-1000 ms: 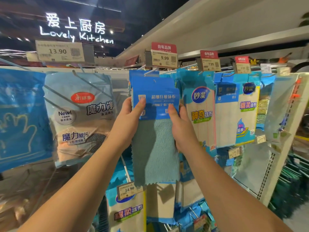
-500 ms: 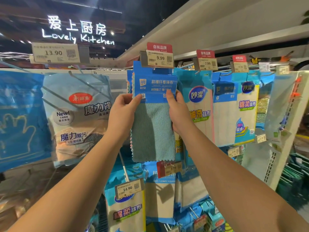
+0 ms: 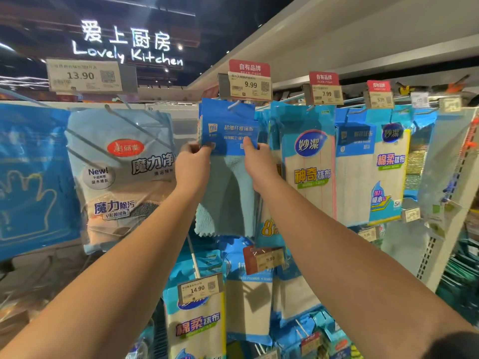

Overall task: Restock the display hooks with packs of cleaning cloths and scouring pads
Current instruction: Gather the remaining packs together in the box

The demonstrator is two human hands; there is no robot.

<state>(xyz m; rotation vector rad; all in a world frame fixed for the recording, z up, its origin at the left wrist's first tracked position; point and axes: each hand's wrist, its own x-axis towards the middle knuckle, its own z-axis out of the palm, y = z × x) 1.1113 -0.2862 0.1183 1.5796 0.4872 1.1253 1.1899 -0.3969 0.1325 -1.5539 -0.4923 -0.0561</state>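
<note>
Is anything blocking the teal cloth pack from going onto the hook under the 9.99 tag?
Nothing visible does. Both hands, left hand and right hand, hold the teal cloth pack with its header already at the hook below the 9.99 tag.

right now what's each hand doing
Left hand: pinches the blue cloth pack by its card header.
Right hand: grips the same pack.

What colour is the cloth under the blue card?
Pale teal cloth, seen best in the head view.
</note>
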